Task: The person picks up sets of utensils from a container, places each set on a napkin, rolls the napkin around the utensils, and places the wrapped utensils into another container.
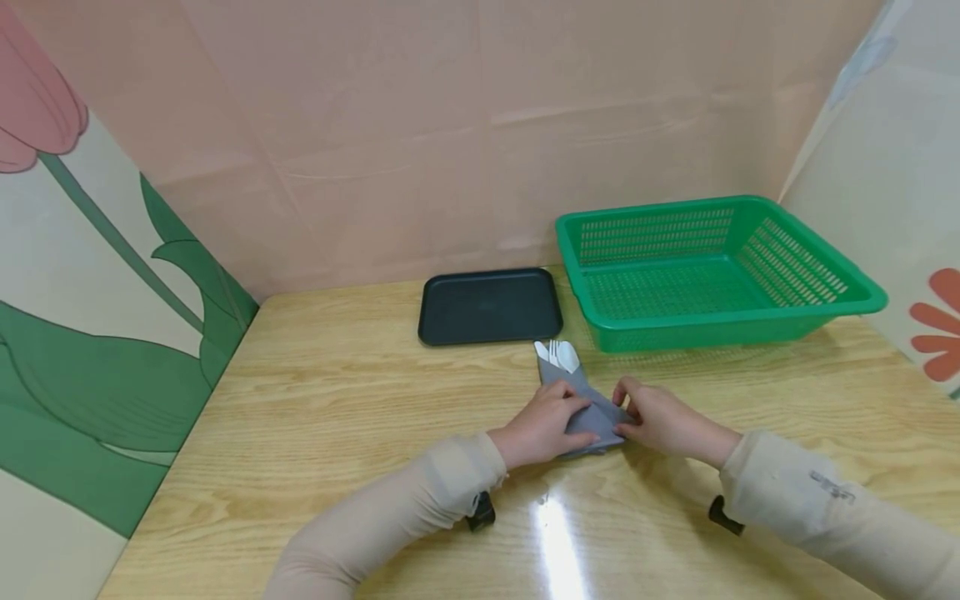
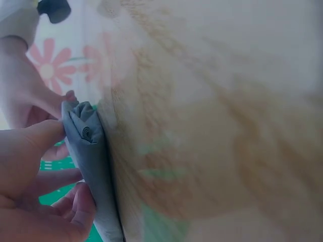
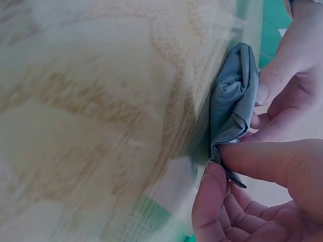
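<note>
A grey cloth napkin (image 1: 573, 408) lies folded around white cutlery on the table. The tips of a knife (image 1: 541, 351), a fork (image 1: 553, 353) and a spoon (image 1: 567, 357) stick out of its far end. My left hand (image 1: 543, 423) presses on the napkin from the left, thumb and fingers apart on its top. At the right edge, my right hand (image 1: 660, 419) pinches a corner of the cloth between thumb and forefinger. Seen close in the right wrist view, the near end of the napkin (image 3: 232, 101) shows bunched, layered folds. The cutlery's handles are hidden inside the cloth.
A black tray (image 1: 491, 307) lies at the back, just beyond the cutlery tips. To its right stands a green perforated basket (image 1: 712, 321). Behind them a pinkish sheet (image 1: 375, 150) hangs along the wood-grain table's (image 1: 322, 425) far edge.
</note>
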`<state>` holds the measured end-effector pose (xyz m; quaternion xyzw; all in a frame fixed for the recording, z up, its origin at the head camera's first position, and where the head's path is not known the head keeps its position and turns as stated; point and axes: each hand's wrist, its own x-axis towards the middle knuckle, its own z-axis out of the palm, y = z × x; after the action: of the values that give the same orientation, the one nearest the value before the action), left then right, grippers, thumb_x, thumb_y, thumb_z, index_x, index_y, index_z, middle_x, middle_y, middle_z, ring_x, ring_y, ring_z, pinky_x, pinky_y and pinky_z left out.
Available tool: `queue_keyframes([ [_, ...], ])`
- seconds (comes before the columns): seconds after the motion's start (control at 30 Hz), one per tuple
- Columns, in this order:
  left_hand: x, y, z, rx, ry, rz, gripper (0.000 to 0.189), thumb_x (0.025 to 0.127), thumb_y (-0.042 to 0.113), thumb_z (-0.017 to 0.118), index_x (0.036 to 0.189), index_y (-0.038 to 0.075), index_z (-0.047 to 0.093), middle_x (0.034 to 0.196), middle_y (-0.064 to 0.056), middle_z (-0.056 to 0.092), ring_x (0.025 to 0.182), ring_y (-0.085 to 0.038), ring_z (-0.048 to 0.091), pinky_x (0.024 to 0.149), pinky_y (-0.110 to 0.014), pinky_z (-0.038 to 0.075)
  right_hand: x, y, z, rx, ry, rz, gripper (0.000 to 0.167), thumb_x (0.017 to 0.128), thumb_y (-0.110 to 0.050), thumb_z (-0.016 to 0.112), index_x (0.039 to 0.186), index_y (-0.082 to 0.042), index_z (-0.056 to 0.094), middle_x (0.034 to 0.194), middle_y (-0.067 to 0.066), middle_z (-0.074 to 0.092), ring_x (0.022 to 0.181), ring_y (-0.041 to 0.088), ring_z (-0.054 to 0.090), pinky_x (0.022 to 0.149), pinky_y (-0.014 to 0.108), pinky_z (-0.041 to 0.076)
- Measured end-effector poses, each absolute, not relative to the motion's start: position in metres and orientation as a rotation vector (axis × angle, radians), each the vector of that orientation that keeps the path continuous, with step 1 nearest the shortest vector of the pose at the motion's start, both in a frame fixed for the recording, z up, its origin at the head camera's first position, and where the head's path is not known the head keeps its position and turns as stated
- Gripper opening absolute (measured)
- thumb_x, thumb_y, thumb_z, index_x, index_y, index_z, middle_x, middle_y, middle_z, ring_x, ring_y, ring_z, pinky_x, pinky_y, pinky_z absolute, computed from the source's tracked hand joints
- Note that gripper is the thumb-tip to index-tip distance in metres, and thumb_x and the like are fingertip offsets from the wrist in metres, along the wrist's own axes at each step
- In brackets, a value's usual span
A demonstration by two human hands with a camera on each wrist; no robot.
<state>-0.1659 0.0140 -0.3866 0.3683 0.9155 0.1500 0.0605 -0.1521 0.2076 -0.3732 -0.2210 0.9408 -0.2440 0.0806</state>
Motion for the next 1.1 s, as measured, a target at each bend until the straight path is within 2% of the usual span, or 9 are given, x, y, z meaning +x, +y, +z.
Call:
queue_keyframes([
  [0.77,-0.1677,0.0149,-0.3847,1.132,2.757,0.401,0.053,0.088,0.043,0.060,0.128,0.008,0.057,0.119,-0.005,0.053,0.108,-0.016,0.049,0.095,-0.023,0.038,-0.1529,0.2090,-0.3750,-0.670,2.803,-0.728,0.025,0.079,-0.004,0.070,0.091,0.001,0.048,0.064,0.001,0.056,0.055,0.007,0.046,0.050,0.021,0.038],
  [1.1,-0.1669,0.0183,-0.3854,1.118,2.780,0.368,0.054,0.088,0.045,0.060,0.128,0.008,0.057,0.117,-0.005,0.053,0.106,-0.016,0.049,0.092,-0.022,0.039,-0.1526,0.2100,-0.3761,-0.687,2.783,-0.721,0.025,0.080,-0.004,0.069,0.092,0.000,0.047,0.066,0.001,0.058,0.057,0.006,0.048,0.051,0.021,0.039],
])
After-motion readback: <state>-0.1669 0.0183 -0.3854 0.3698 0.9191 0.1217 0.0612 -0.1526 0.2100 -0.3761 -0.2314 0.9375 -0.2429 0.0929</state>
